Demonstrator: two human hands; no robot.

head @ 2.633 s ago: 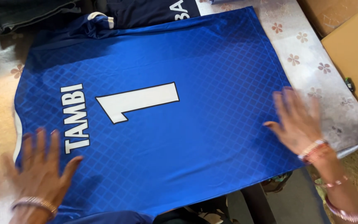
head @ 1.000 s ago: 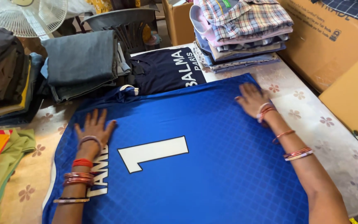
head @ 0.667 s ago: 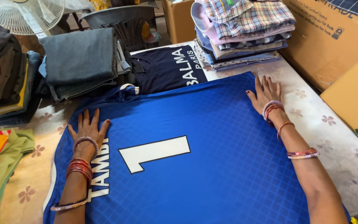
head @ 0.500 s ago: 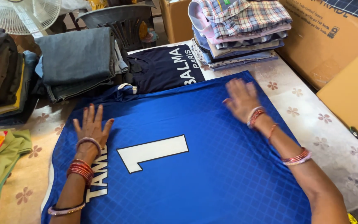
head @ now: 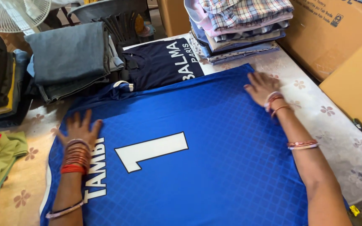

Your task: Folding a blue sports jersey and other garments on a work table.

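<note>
Hands slid outward, still flat on blue jersey.

Stacked shirts and folded jeans crowd the desk's far edge, cardboard boxes wall the right, bare strip between.

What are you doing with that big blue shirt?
A person has a blue jersey spread flat, back side up, on a flowered table. The left hand lies flat near the collar end and the right hand presses flat on the far edge. A dark navy shirt lies beyond it, with folded jeans and a stack of folded shirts behind.
</note>
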